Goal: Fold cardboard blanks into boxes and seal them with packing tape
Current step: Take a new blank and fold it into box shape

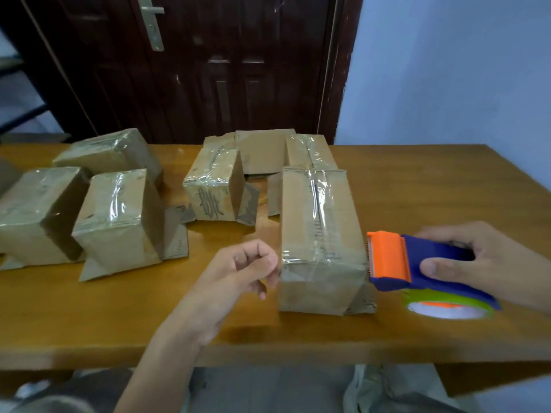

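A tall cardboard box (320, 234) stands on the wooden table (119, 308), clear tape running along its top and over its near edge. My left hand (238, 275) hovers at the box's left side with fingers curled; its fingertips are at the taped upper edge, and I see nothing in its grasp. On the box's right, my right hand (474, 257) grips a blue tape dispenser (429, 263). Its orange toothed head lies against the box's right upper edge. The green tape roll (447, 307) under it rests near the table.
Three taped boxes (116, 219) cluster at the left. Another taped box (211, 186) stands mid-table with loose flaps, and an open cardboard blank (262, 150) lies behind it. A dark wooden door (193, 70) is beyond the table's far edge.
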Available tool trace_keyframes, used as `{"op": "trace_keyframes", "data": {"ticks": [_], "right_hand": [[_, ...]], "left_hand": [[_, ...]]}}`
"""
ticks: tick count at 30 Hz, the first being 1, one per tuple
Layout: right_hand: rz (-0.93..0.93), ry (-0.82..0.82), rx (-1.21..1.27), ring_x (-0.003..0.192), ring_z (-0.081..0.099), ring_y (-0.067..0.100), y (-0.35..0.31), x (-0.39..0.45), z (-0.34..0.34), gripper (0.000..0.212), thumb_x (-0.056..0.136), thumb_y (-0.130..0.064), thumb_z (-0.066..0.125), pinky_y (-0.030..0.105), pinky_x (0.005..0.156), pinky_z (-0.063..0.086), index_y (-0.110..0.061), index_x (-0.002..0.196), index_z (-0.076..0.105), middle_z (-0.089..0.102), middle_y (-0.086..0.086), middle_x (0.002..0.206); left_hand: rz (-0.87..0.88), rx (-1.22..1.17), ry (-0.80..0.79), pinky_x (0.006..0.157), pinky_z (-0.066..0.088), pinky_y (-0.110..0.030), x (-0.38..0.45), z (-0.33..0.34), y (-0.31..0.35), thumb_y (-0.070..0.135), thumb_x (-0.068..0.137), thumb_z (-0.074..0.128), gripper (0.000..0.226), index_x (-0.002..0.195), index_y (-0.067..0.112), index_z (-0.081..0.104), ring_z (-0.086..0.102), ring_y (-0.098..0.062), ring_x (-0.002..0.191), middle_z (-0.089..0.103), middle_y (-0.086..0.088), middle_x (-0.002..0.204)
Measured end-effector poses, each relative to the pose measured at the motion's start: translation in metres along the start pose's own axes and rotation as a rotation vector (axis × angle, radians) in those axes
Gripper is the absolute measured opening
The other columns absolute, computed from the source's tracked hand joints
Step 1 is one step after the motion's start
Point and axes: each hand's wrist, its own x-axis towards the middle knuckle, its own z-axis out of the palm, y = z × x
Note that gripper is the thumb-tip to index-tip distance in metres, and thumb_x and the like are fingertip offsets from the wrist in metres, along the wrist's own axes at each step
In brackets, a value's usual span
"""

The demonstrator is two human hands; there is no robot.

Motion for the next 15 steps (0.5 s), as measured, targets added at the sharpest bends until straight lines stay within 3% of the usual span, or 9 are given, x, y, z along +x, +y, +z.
{"op": "trace_keyframes", "data": {"ticks": [4, 8, 12, 15], "right_hand": [[-0.031, 0.011, 0.016, 0.065, 0.073, 0.027, 0.004, 0.002, 0.007, 0.044, 0.073, -0.06, 0.07, 0.024, 0.058, 0.054, -0.028, 0.102, 0.078, 0.076, 0.012, 0.082], [-0.033, 0.04, 0.023, 0.068, 0.074, 0.026, 0.012, 0.002, 0.011, 0.031, 0.077, -0.051, 0.07, 0.024, 0.059, 0.055, -0.028, 0.096, 0.077, 0.077, 0.01, 0.083], [-0.022, 0.058, 0.024, 0.071, 0.076, 0.025, 0.015, -0.001, 0.014, 0.034, 0.076, -0.058, 0.07, 0.025, 0.061, 0.058, -0.031, 0.097, 0.076, 0.078, 0.008, 0.087], [-0.025, 0.06, 0.05, 0.072, 0.076, 0.022, 0.016, -0.002, 0.016, 0.016, 0.085, -0.05, 0.076, 0.021, 0.061, 0.057, -0.036, 0.093, 0.075, 0.079, 0.005, 0.088]], "left_hand": [[0.087, 0.077, 0.181, 0.058, 0.046, -0.026, 0.008, 0.023, -0.018, 0.029, 0.108, 0.044, 0.035, 0.078, 0.018, 0.059, 0.055, -0.013, 0.065, 0.058, -0.001, 0.07], [0.134, 0.123, 0.302, 0.052, 0.04, -0.036, 0.01, 0.044, -0.032, 0.037, 0.108, 0.039, 0.041, 0.1, 0.002, 0.056, 0.047, -0.019, 0.064, 0.051, -0.016, 0.076], [0.24, 0.314, 0.367, 0.054, 0.048, -0.038, 0.01, 0.038, -0.033, 0.039, 0.109, 0.04, 0.028, 0.097, 0.019, 0.055, 0.057, -0.019, 0.067, 0.06, -0.007, 0.08], [0.247, 0.367, 0.348, 0.052, 0.049, -0.032, 0.011, 0.035, -0.036, 0.043, 0.108, 0.037, 0.023, 0.101, 0.03, 0.054, 0.06, -0.012, 0.066, 0.063, 0.003, 0.081]]}}
